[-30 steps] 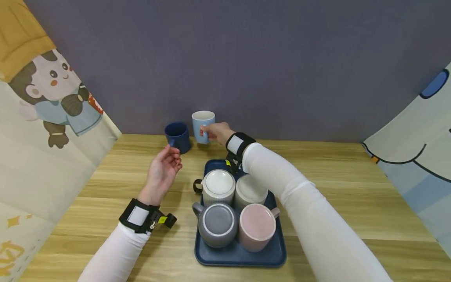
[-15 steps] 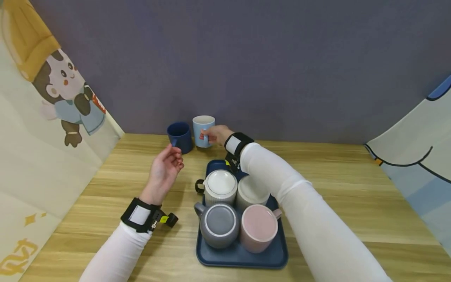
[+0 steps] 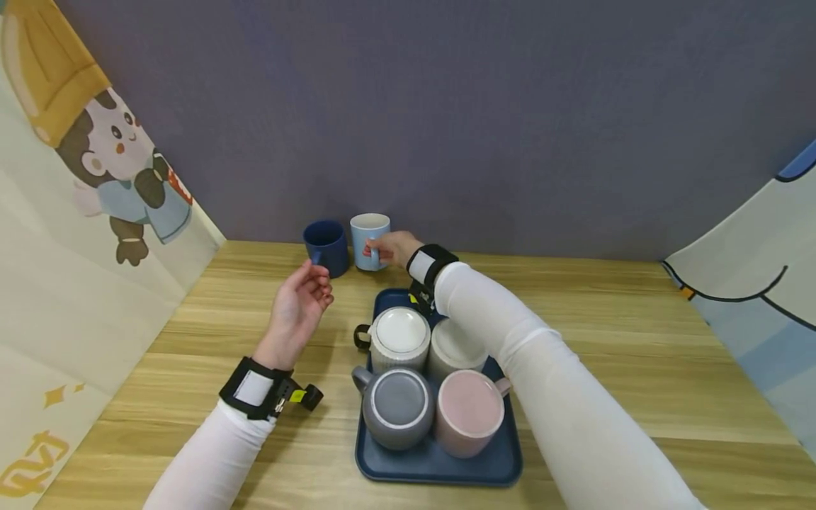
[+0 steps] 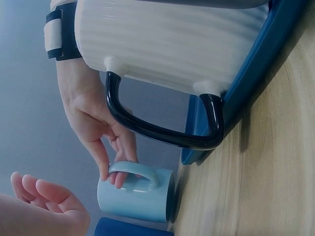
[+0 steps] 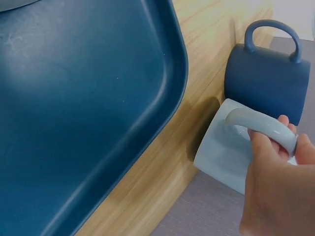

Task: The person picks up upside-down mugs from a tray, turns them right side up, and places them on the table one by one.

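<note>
By its handle, my right hand (image 3: 395, 248) grips a light blue mug (image 3: 365, 225), which stands upright at the back of the table with its base right at the wood. The handle (image 5: 256, 123) runs between fingers and thumb in the right wrist view. Just left of it is a dark blue mug (image 3: 327, 248), upright, its handle (image 5: 273, 23) free of any fingers. My left hand (image 3: 299, 312) hovers in front of that mug, palm turned inward, fingers loosely curled around nothing; in the left wrist view the same hand (image 4: 54, 201) appears at the lower left.
A navy tray (image 3: 440, 473) holds upside-down mugs: a white one (image 3: 400, 331) with a black handle, an off-white one (image 3: 455, 347) partly behind my right sleeve, a grey one (image 3: 398, 407) and a pink one (image 3: 470, 407). A dark grey panel (image 3: 478, 127) rises behind the table.
My right hand has lowered the light blue mug slightly, down to the table beside the dark blue mug. The left hand stays nearly still; the head view has shifted a little.
</note>
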A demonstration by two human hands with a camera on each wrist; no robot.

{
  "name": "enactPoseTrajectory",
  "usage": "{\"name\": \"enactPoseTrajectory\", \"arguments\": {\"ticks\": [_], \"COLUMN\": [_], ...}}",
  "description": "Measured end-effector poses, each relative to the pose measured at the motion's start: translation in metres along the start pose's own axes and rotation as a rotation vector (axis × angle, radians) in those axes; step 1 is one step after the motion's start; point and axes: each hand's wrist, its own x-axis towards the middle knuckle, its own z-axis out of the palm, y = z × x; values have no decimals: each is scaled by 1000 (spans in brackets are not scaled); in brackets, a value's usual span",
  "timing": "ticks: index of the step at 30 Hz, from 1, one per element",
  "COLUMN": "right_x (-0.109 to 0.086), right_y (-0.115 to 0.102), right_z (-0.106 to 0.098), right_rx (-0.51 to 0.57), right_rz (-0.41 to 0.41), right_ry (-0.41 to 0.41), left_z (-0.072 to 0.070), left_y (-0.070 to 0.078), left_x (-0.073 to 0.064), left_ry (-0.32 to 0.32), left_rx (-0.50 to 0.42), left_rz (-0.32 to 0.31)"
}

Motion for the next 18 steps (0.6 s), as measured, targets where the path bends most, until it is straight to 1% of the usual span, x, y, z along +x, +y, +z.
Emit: {"name": "enactPoseTrajectory", "arguments": {"ticks": [2,4,5,8,9,13,15,18], "right_x": [36,76,97,89,82,43,22,-1], "right_y": [6,13,17,16,15,10,7,2], "right_z": [-4,-8,-10,-10,-9,-6,-4,-3], "right_rx": [-5,4,5,-8,-15,-47,-64,-101], "right_rz": [0,0,-1,-3,-1,18,30,43], "right_ry": [-13,-32,-40,-51,-52,-66,-72,-73], "left_z": [0,0,0,1,1,3,3,3], "left_y": [0,-1,-1,-1,-1,-1,-1,-2], "left_x": [0,0,0,-1,-1,2,3,5], "left_ry": [-16,-38,-62,-87,-76,-23,-8,1], "left_rx": [1,-2,-16,-14,-13,7,2,-3], "left_rz": [6,18,28,44,44,23,15,12]}}
